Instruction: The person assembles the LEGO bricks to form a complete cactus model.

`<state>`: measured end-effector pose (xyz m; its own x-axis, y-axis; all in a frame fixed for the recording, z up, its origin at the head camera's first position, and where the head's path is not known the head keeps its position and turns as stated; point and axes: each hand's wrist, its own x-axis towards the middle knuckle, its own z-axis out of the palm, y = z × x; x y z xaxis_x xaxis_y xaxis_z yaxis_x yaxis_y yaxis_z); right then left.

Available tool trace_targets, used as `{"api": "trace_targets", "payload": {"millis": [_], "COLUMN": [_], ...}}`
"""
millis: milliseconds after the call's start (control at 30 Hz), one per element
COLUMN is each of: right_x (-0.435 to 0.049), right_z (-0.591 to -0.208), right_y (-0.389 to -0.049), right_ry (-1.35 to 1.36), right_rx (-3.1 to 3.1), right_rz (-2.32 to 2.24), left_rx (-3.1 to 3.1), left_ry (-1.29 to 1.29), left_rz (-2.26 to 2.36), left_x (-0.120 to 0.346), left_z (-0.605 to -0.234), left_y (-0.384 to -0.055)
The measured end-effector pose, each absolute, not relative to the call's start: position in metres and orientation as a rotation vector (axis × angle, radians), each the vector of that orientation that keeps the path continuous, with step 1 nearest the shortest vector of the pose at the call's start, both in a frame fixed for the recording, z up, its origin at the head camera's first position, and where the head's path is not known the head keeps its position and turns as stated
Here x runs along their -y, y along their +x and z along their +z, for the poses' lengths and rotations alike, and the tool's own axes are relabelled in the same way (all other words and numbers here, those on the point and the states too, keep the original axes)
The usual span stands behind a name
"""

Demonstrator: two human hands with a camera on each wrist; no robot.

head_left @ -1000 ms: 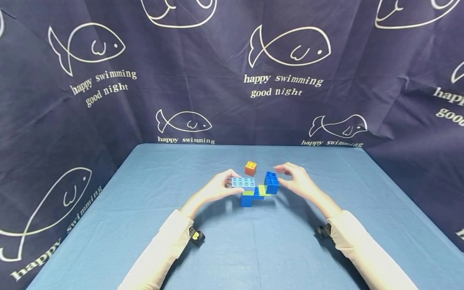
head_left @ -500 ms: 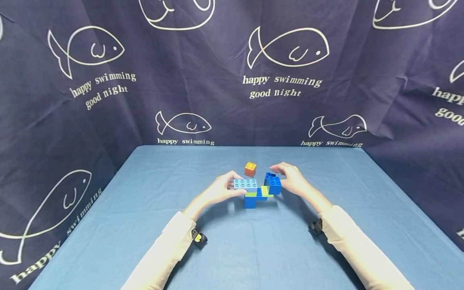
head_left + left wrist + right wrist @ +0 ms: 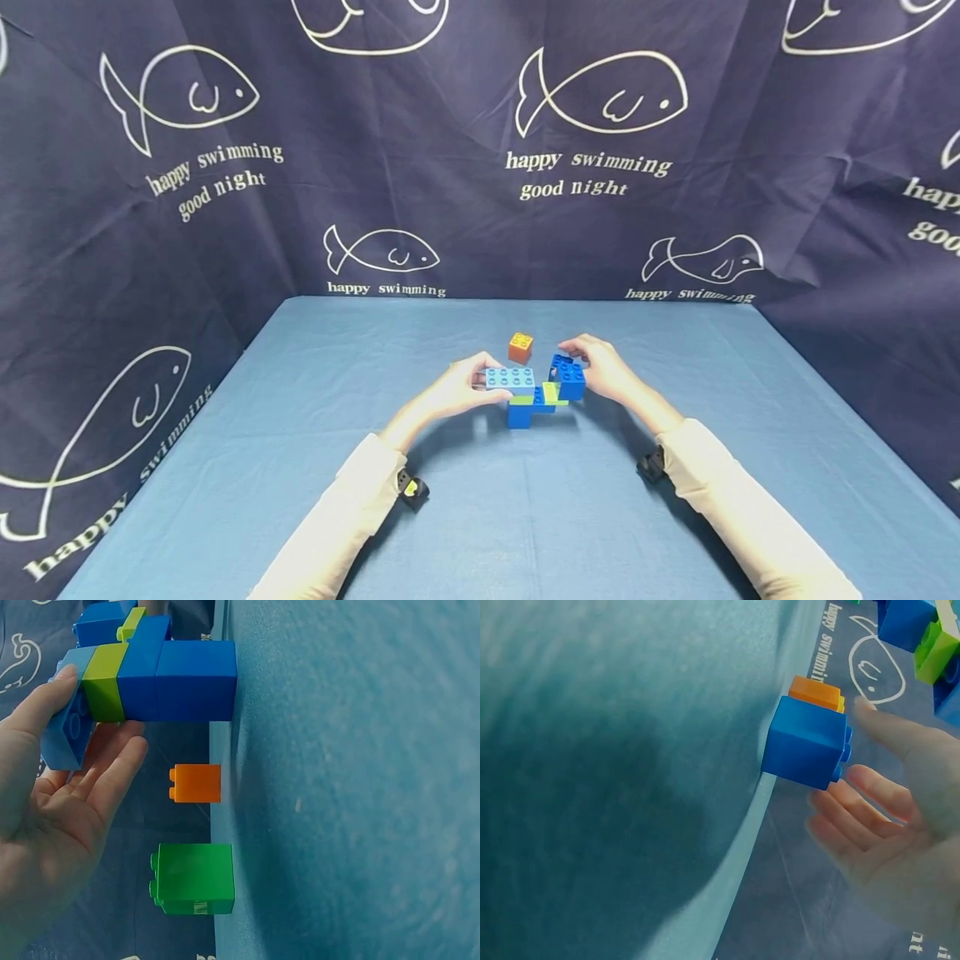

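My left hand (image 3: 459, 387) grips the light-blue building brick (image 3: 510, 381) on top of a stepped brick assembly, thumb on its near side. Under that brick come a lime brick (image 3: 103, 682) and blue bricks (image 3: 196, 681), whose lower end meets the cloth in the left wrist view. A lime piece (image 3: 551, 393) and a dark blue brick (image 3: 572, 383) form the assembly's right side. My right hand (image 3: 892, 817) has its fingers loosely spread around a separate blue brick (image 3: 806, 742) standing on the table. Whether a fingertip touches that brick I cannot tell.
An orange brick (image 3: 521, 347) stands just beyond the assembly. The left wrist view also has a green brick (image 3: 195, 877) standing on the table (image 3: 480, 517), hidden in the head view. A navy fish-print cloth (image 3: 480, 183) rises behind the table and at both sides.
The assembly and my left hand have shifted slightly right. My right hand has come a little left, and a blue brick behind the assembly's right end now shows apart from it.
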<state>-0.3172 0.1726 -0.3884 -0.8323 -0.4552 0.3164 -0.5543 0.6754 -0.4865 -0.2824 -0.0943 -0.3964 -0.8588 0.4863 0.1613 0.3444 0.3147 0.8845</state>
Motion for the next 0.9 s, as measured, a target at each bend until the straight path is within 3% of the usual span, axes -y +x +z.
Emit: {"api": "trace_targets", "payload": {"millis": [900], "right_x": [-0.1713], "right_z": [-0.3946], "right_y": [-0.3164], "right_ry": [0.958], "right_rx": [2.681], "right_rz": [0.744], "left_rx": [-2.433], "left_ry": [0.792], "left_rz": [1.579], "left_x": [0.0949], "left_z": [-0.3953], "left_y": [-0.2829]}}
